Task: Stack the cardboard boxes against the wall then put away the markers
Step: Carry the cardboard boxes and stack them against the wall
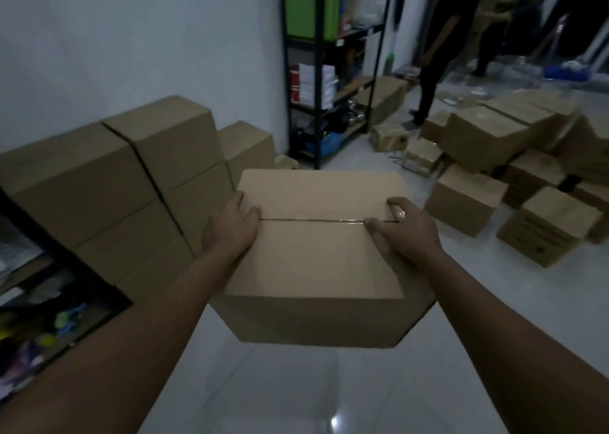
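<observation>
A closed brown cardboard box (316, 262) hangs above the white tiled floor in the middle of the view. My left hand (230, 226) grips its left side with the thumb on the lid. My right hand (405, 229) grips its right side at the taped centre seam. Against the wall on the left stands a stack of cardboard boxes (108, 183), two high, with a lower box (247, 147) beyond it. A loose heap of more cardboard boxes (514, 166) lies on the floor at the right. Markers are not clearly visible.
A black metal shelf rack (329, 71) with a green case stands against the back wall. A dark shelf edge (66, 269) with coloured small items is at the lower left. A person in dark clothes (438, 54) stands at the back right. Bare tiled floor (296, 394) lies below the box.
</observation>
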